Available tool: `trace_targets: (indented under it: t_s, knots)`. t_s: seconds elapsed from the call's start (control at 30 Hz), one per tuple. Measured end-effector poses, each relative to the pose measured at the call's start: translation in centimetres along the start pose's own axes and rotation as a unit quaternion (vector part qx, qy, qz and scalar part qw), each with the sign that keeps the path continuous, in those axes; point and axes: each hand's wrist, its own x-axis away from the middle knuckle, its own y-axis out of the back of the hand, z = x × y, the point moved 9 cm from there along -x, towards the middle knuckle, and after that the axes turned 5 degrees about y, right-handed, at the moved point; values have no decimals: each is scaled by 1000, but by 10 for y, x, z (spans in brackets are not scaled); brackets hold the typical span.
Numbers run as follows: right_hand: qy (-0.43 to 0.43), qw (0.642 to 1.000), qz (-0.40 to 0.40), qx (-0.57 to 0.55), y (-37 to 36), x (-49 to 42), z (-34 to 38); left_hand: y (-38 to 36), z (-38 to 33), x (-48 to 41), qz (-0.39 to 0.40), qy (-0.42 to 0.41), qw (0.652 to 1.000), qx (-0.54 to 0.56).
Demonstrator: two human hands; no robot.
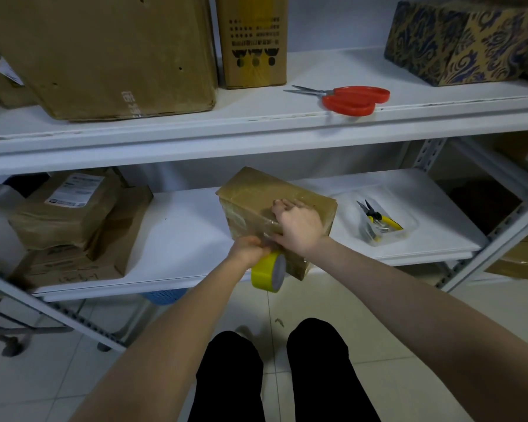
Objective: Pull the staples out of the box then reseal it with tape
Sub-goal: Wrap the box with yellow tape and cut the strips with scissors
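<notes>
A small brown cardboard box (256, 193) lies at the front of the lower white shelf (183, 236), its near end sticking out past the shelf edge. My right hand (297, 225) presses down on the box's top, over clear tape. My left hand (248, 250) grips a yellow tape roll (267, 274) just below the box's near left edge, and a clear strip runs from the roll up onto the box. Red-handled scissors (349, 99) lie on the upper shelf (317, 74).
A clear plastic tray (410, 222) with yellow-handled pliers (378, 217) sits right of the box. Stacked brown parcels (73, 220) fill the lower shelf's left. Large cartons (110, 56) and a patterned box (464, 41) stand on the upper shelf. My legs (272, 376) stand on the tiled floor.
</notes>
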Motion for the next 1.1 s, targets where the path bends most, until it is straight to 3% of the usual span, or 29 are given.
trace_targets:
  t_s: [0.3,0.4,0.53,0.6,0.7,0.77,0.83,0.9,1.1]
  knots:
    - [38,999,8,-28,9,2,3,-6,-4,-20,-29,12,997,-66]
    - [84,983,-142,-77,64,21,3,-5,-3,-22,-43,21,997,-61]
    - [182,898,-391,-80,164,65,9,-7,-6,-18,-55,44,995,-69]
    - [168,864,-471,-53,204,76,-1,-6,-9,-14,-69,54,993,-76]
    - [78,853,-516,-18,237,82,-29,-6,-14,-6,-76,51,992,-85]
    - [-10,874,-486,-3,247,76,-49,-4,-19,0,-80,43,991,-96]
    - [-120,920,-371,-25,242,58,-74,-1,-23,6,-83,35,989,-114]
    - [-203,945,-239,-91,231,46,-95,3,-27,12,-88,23,987,-135]
    - [-257,953,-66,-146,225,26,-112,13,-30,20,-87,10,981,-176]
